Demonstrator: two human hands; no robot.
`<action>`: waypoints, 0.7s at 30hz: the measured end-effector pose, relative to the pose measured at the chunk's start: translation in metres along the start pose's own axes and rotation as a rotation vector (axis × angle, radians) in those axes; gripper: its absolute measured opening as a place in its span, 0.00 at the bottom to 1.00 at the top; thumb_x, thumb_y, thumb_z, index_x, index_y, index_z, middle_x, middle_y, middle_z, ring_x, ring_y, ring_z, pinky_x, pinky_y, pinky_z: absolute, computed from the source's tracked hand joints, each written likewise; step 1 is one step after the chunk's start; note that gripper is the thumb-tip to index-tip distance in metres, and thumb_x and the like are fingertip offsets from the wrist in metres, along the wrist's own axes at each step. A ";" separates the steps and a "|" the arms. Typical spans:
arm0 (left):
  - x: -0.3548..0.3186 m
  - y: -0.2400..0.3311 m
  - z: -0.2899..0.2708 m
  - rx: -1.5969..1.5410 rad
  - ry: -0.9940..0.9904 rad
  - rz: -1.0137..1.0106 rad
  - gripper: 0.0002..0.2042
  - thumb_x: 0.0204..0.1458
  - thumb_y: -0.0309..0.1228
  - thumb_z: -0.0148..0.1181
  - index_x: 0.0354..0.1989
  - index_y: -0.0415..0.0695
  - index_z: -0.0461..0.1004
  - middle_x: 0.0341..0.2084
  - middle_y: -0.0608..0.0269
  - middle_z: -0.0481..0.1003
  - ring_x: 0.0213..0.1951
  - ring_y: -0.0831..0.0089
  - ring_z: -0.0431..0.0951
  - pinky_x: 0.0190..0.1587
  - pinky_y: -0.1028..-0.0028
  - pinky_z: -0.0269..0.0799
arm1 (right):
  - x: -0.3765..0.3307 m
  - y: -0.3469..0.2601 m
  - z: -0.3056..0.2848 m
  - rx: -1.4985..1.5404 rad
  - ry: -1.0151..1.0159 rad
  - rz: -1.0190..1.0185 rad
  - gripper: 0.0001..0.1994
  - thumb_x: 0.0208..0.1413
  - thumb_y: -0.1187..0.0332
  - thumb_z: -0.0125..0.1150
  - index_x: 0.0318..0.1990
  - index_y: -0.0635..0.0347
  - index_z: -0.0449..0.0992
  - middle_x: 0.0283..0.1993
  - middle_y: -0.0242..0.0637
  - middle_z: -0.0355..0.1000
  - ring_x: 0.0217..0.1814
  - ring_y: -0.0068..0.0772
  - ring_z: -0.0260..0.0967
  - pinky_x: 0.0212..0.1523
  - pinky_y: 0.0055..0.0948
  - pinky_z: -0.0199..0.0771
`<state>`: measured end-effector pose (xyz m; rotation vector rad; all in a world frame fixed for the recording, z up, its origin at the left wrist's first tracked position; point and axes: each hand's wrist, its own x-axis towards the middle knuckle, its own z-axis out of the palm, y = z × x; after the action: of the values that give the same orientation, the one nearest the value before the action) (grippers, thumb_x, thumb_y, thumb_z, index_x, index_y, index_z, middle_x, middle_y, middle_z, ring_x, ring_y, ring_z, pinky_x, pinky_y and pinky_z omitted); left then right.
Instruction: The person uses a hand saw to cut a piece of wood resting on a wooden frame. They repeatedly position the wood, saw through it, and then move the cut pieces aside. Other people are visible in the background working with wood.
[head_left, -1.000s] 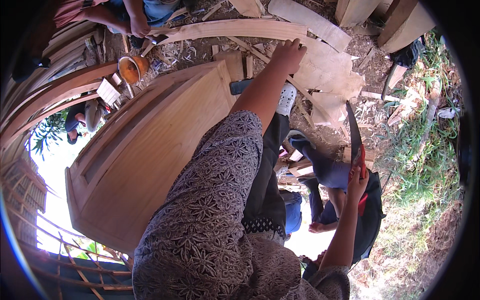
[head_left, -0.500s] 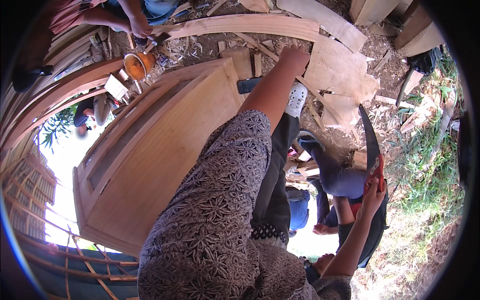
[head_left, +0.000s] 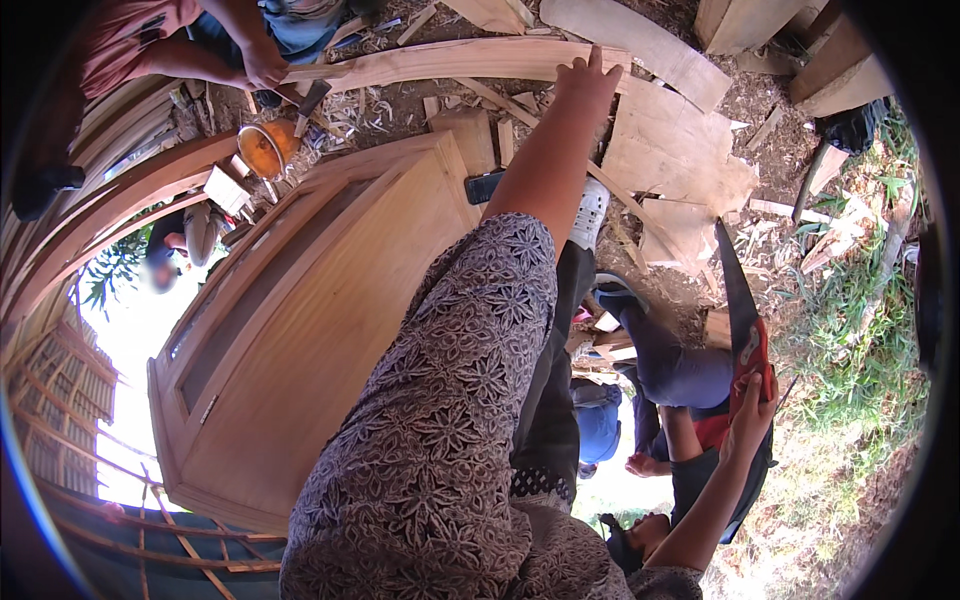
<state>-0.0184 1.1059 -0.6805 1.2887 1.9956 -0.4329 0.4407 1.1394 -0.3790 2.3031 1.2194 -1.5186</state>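
Left hand [head_left: 590, 85] flat on plank [head_left: 450, 62], fingers spread, gripping nothing. Right hand [head_left: 750, 410] closed around saw [head_left: 740, 300] handle. Step: steadying plank; next calls for blade brought across.

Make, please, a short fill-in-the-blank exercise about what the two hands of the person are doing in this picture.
1. The left hand rests its fingers on a long curved wooden ____.
2. The right hand holds a saw by its ____ handle.
3. Another person's hand grips the same plank near an ____ bowl.
4. The large wooden door lies to the ____ of the patterned sleeve.

Missing words: plank; red; orange; left
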 end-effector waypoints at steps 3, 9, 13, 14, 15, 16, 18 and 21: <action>0.018 -0.001 0.000 0.002 -0.069 -0.048 0.40 0.52 0.34 0.67 0.74 0.66 0.55 0.76 0.51 0.47 0.67 0.54 0.66 0.62 0.54 0.69 | -0.005 -0.013 0.009 0.087 0.039 0.045 0.15 0.71 0.62 0.55 0.58 0.61 0.71 0.40 0.31 0.73 0.42 0.22 0.69 0.49 0.26 0.70; 0.038 -0.006 0.020 -0.003 -0.094 -0.093 0.40 0.52 0.36 0.68 0.74 0.64 0.55 0.76 0.53 0.47 0.69 0.53 0.63 0.63 0.52 0.68 | -0.004 -0.017 0.009 0.147 0.024 0.078 0.16 0.70 0.61 0.56 0.59 0.59 0.71 0.40 0.29 0.74 0.42 0.22 0.68 0.49 0.26 0.70; 0.044 -0.005 0.043 0.010 -0.051 -0.101 0.36 0.52 0.35 0.68 0.70 0.57 0.59 0.76 0.51 0.48 0.69 0.53 0.62 0.63 0.49 0.68 | -0.004 -0.017 0.004 0.089 0.083 0.065 0.16 0.71 0.61 0.56 0.59 0.59 0.70 0.41 0.30 0.74 0.43 0.22 0.69 0.51 0.27 0.71; 0.042 -0.008 0.043 0.008 -0.066 -0.096 0.34 0.53 0.34 0.67 0.69 0.56 0.59 0.76 0.50 0.46 0.70 0.53 0.61 0.64 0.48 0.66 | -0.002 -0.018 0.002 0.091 0.086 0.088 0.16 0.71 0.60 0.56 0.59 0.59 0.71 0.42 0.30 0.74 0.44 0.22 0.69 0.51 0.27 0.71; 0.041 -0.008 0.050 0.011 0.013 -0.095 0.32 0.53 0.34 0.66 0.67 0.56 0.62 0.75 0.51 0.50 0.69 0.53 0.62 0.63 0.48 0.66 | 0.000 -0.019 0.000 0.094 0.089 0.111 0.16 0.71 0.60 0.56 0.58 0.59 0.71 0.42 0.30 0.74 0.44 0.22 0.70 0.51 0.27 0.71; 0.040 -0.009 0.059 0.015 0.093 -0.095 0.29 0.54 0.33 0.65 0.66 0.55 0.65 0.73 0.52 0.54 0.68 0.54 0.63 0.63 0.49 0.66 | 0.002 -0.018 -0.003 0.096 0.092 0.133 0.16 0.71 0.60 0.55 0.58 0.59 0.71 0.42 0.30 0.74 0.45 0.23 0.70 0.52 0.27 0.71; 0.043 -0.009 0.072 -0.007 0.198 -0.106 0.25 0.57 0.33 0.61 0.64 0.55 0.68 0.71 0.54 0.59 0.68 0.55 0.63 0.62 0.48 0.65 | 0.007 -0.014 -0.008 0.037 0.067 0.056 0.16 0.71 0.60 0.55 0.58 0.60 0.71 0.43 0.31 0.74 0.45 0.23 0.70 0.52 0.28 0.71; 0.049 -0.009 0.078 -0.051 0.227 -0.097 0.30 0.56 0.35 0.61 0.68 0.56 0.63 0.73 0.56 0.56 0.70 0.56 0.60 0.62 0.42 0.61 | 0.005 -0.020 -0.003 0.065 -0.001 0.053 0.15 0.71 0.62 0.55 0.58 0.60 0.70 0.43 0.31 0.72 0.45 0.22 0.68 0.52 0.28 0.72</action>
<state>-0.0090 1.0857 -0.7708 1.2593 2.2504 -0.2897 0.4297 1.1569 -0.3752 2.3553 1.1154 -1.5640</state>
